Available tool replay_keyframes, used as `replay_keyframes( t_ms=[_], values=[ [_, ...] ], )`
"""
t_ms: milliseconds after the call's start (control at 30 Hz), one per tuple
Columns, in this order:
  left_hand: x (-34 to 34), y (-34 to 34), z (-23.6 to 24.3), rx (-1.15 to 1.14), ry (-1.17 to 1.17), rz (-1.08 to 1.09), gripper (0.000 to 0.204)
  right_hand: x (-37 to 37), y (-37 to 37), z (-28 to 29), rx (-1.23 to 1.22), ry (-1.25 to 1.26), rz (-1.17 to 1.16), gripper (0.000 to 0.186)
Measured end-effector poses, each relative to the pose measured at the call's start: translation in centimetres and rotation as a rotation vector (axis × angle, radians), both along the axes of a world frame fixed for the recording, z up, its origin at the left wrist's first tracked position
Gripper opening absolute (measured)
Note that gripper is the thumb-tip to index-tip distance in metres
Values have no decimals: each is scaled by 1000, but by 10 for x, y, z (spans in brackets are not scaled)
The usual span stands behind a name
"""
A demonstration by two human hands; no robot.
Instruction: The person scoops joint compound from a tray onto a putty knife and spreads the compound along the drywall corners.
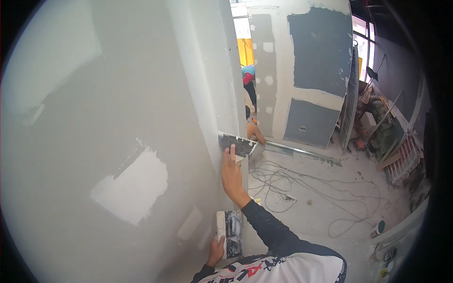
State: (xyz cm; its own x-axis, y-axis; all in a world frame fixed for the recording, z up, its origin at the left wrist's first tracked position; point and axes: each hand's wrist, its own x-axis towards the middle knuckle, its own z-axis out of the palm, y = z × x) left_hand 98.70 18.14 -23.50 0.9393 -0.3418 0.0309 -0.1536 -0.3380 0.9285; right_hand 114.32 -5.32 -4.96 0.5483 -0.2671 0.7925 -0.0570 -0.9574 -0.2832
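My right hand (232, 177) is raised in front of me, closed round a wide putty knife (240, 145). Its dark blade, smeared with white compound, lies across the end edge of the drywall partition (214, 80), with my fingertips on the blade. Lower down, close to my body, my left hand (216, 249) grips a flat plastering trowel (233, 233). Grey and white compound streaks its face, and a pale strip runs along its left side. On the wall to my left shows a white patch of compound (134, 186).
Behind the partition edge, another person (255, 132) is partly visible low down. Tangled cables (283, 181) and metal profiles (302, 153) lie on the floor. A small bucket (378, 228) stands at right. Debris and a rack (403, 160) line the far right wall.
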Motion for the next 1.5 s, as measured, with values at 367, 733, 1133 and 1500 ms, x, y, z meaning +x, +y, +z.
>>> replay_keyframes(
  t_ms=[367, 733, 1133, 1500],
  values=[
    [27, -34, -28, -628, 829, -111, 55, -240, -25, -33, 391, 273, 710, 75],
    [23, -51, 35, -644, 787, -102, 53, -279, -103, -58, 445, 429, 693, 69],
    [28, -78, 169, -314, -365, 246, 44, -263, -120, -83, 2314, 363, 1456, 40],
    [-11, -70, 157, -175, -505, 188, 56, -216, -100, -16, 1941, 327, 1567, 44]
  ],
)
